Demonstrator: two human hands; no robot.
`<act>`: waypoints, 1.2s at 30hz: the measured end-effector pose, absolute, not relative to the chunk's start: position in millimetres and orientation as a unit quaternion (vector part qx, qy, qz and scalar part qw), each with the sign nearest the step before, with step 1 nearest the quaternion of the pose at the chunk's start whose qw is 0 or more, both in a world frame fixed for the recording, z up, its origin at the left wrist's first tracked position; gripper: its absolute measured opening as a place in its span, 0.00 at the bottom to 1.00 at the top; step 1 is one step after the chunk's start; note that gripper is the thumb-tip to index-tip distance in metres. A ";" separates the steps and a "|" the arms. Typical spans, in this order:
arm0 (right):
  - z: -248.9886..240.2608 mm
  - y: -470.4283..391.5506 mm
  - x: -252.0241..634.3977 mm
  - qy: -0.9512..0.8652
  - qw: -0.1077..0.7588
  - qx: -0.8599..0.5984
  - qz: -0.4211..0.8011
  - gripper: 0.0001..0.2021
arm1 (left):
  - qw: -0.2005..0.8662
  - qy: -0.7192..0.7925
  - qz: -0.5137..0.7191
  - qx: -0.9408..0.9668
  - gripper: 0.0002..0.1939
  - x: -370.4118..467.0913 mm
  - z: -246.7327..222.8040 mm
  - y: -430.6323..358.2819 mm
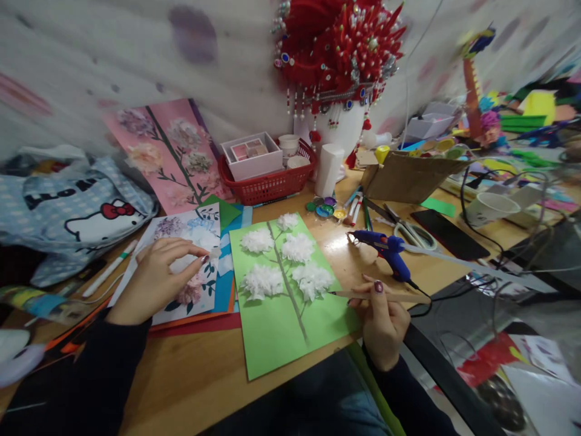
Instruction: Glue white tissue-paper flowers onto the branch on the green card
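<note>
My right hand grips a slim, pale tool with a dark pointed tip; its exact kind is unclear. That tip is at the right edge of a green sheet, beside a white ruffled paper flower. Several such flowers sit along a dark stem drawn on the sheet. Over a printed flower picture on the left, my left hand has thumb and forefinger pinched together. Whether anything is between them cannot be made out.
A blue glue gun with its cord lies right of the green sheet, near scissors and a phone. Behind are paint pots, a red basket and a pink flower picture. A checked bag stands left.
</note>
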State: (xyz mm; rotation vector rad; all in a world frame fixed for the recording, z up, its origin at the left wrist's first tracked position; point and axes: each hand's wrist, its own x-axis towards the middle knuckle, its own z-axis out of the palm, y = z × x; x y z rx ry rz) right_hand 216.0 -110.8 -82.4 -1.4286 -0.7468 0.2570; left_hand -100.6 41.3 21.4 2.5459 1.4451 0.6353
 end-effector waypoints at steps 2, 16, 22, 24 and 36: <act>-81.7 -110.3 216.5 -0.365 0.672 -0.636 0.105 0.25 | 0.116 0.464 0.223 0.849 0.15 -88.3 28.6 30.3; -69.3 -108.1 216.6 -0.469 0.584 -0.660 0.071 0.21 | 0.282 0.294 0.081 0.910 0.07 25.6 15.5 -22.5; -68.9 -108.3 216.3 -0.478 0.578 -0.658 0.074 0.19 | 0.264 0.323 0.063 0.907 0.06 65.6 -3.0 -25.3; -70.5 -110.1 215.6 -0.454 0.603 -0.652 0.067 0.20 | 0.236 0.356 0.070 0.902 0.07 74.0 -6.9 -24.6; -71.3 -110.3 215.0 -0.542 0.569 -0.615 0.064 0.12 | 0.205 0.353 0.141 0.902 0.11 56.2 -14.6 -19.3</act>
